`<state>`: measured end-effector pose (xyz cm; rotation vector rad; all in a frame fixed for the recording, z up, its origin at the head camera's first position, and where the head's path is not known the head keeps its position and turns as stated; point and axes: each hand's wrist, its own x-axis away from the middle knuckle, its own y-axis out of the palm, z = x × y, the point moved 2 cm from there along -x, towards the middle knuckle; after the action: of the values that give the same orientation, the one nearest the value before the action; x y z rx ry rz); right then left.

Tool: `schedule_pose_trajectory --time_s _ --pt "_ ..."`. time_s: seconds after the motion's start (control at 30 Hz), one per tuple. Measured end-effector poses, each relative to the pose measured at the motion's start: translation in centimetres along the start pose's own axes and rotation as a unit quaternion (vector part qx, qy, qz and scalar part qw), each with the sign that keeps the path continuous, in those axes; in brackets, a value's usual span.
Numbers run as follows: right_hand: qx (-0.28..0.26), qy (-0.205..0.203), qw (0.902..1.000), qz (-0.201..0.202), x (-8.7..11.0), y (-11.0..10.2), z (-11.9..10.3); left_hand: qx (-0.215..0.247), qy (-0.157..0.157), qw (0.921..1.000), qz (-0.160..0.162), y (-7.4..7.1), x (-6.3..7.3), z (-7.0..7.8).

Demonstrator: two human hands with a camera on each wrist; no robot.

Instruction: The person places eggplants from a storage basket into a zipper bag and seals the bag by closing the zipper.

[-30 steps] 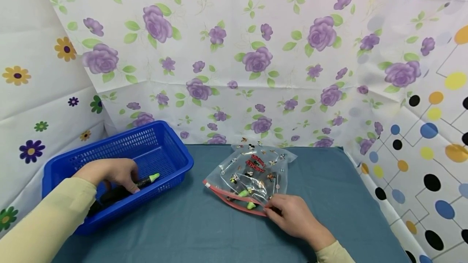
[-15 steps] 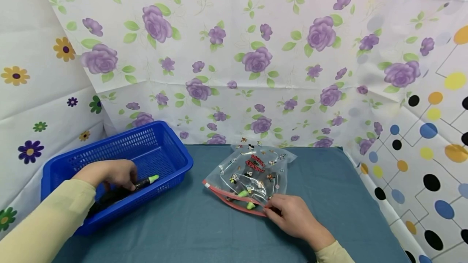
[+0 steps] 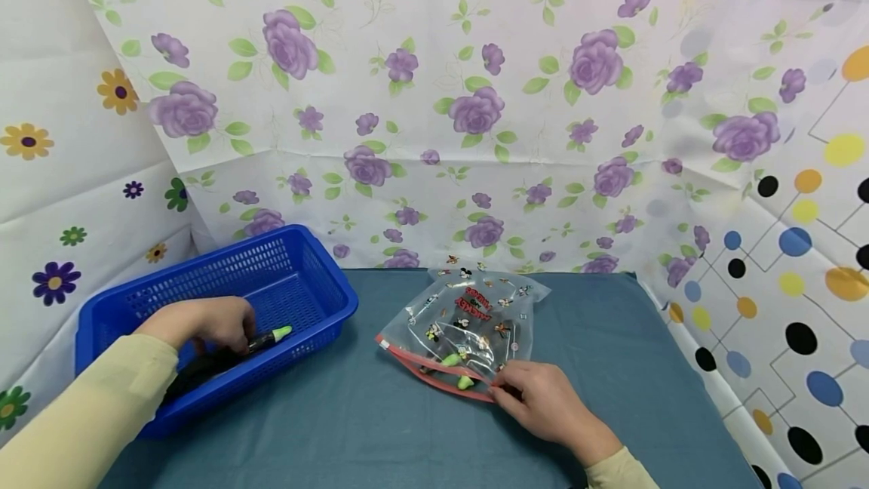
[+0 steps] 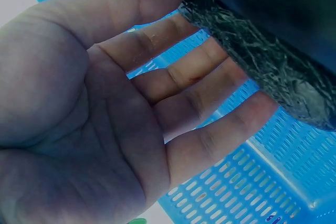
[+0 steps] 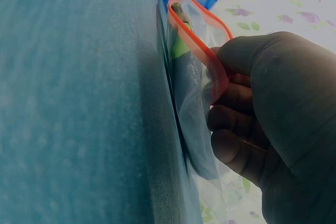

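Observation:
My left hand (image 3: 213, 321) reaches into the blue basket (image 3: 342, 306), thumb and fingers around a long dark eggplant (image 3: 261, 342) with a bright green end. In the left wrist view the dark eggplant (image 4: 262, 59) looks wrapped in crinkled clear film, and the fingertips go behind it. On the table lies a clear printed zip bag (image 3: 417, 327) with a red zip edge. My right hand (image 3: 546, 402) pinches that edge at its right corner, and the mouth gapes. Inside the bag are green-capped eggplants (image 5: 181, 48), partly hidden by print and glare.
A blue-green cloth (image 3: 339, 413) covers the table. Behind it hangs a purple-flowered sheet (image 3: 475, 172), with a flower-print sheet on the left and a dotted sheet (image 3: 790, 308) on the right. The basket stands against the left side.
Inside the basket, the left hand and the eggplant have shifted very slightly. The right hand and the bag stay in place.

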<state>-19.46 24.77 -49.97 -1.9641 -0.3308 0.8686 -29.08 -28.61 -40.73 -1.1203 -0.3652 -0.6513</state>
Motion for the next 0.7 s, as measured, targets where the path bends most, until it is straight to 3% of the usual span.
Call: schedule_pose_trajectory --time_s 0.4,0.7 --pt "0.006 -0.004 1.0000 0.000 0.00 0.00 0.01 0.006 0.011 0.9999 0.005 0.13 0.05 -0.32" --pt "0.006 -0.005 1.0000 -0.001 0.00 -0.03 0.04 0.012 0.040 0.9988 0.025 -0.36 -0.40 -0.78"
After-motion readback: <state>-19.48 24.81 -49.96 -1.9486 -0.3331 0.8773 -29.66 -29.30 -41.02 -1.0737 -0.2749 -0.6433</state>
